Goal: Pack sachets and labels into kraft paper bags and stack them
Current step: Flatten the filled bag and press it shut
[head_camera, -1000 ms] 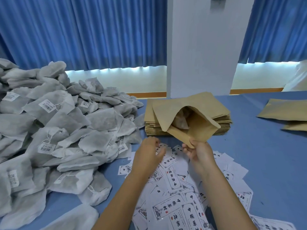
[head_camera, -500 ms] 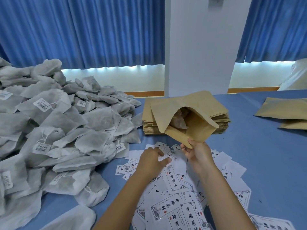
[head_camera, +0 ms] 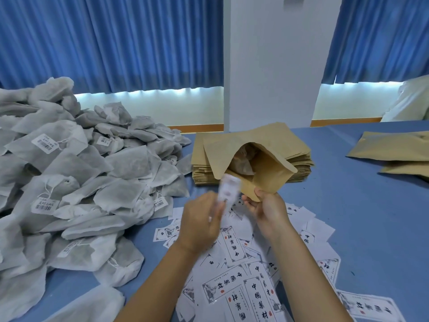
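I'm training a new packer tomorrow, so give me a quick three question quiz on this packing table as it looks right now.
1. True or false: the open bag already has a sachet inside.
2. What does the left hand hold? A) a sachet B) a label C) nothing
3. Fill in: the bag is gripped at its lower corner by the ____ hand.

Key: 1 true. 2 B. 3 the right hand.
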`<state>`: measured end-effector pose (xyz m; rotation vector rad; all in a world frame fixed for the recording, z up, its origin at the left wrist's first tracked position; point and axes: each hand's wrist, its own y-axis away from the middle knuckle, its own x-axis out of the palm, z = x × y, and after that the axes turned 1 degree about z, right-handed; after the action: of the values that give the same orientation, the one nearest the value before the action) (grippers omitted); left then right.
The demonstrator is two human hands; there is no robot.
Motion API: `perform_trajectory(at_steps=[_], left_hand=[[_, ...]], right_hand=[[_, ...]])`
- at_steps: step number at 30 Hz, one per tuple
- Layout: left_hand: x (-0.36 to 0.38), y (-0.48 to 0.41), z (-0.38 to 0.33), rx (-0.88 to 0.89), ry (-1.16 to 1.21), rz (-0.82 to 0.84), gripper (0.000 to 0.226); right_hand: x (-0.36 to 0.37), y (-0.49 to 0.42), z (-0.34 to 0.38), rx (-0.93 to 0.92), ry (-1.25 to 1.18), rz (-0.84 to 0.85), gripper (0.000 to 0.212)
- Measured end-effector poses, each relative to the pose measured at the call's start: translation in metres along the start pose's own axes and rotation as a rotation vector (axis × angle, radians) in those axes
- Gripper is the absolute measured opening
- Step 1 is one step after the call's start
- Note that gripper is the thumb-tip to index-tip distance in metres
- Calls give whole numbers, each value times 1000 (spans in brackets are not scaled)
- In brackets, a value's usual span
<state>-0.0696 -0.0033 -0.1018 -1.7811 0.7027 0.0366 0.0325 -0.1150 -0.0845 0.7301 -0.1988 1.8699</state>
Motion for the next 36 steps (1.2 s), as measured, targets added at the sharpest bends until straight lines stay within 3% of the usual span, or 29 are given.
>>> perform_trajectory(at_steps=[2,4,6,8,11,15,20,24,27,29,31,33,36], left_hand=[[6,-11,-20,195,-75,62,36],[19,-26,-37,175,-167,91,25],[32,-44,-47,-7,-368,215,15],[44,-62,-45,-189,-567,471,15],[57,-92,-34,-456,-627,705,22],[61,-112,-18,-576,-575,716,21],[62,-101,-6,-449,-654,678,23],[56,-96,-7,-499,-554,646,27],[52,-94,-10,-501,-632,647,9],[51,-91,-15,-402,-748,584,5],[52,-89,-17,-238,-795,502,19],[52,-85,-21,-177,-724,634,14],[49,-82,-22,-295,-590,890,21]], right_hand=[[1,0,-1,9,31,-28,21],[1,0,-2,10,64,-45,35],[2,3,-3,20,85,-41,32],[3,4,-4,18,46,-43,22],[6,4,-6,7,47,-24,22],[7,6,-7,2,49,78,31],[10,8,-5,5,89,64,31],[8,6,-5,8,116,48,30],[9,8,-5,20,116,47,31],[8,7,-6,21,104,49,34],[8,7,-6,15,97,42,34],[8,6,-6,10,108,15,29],[9,8,-7,15,156,-10,23]])
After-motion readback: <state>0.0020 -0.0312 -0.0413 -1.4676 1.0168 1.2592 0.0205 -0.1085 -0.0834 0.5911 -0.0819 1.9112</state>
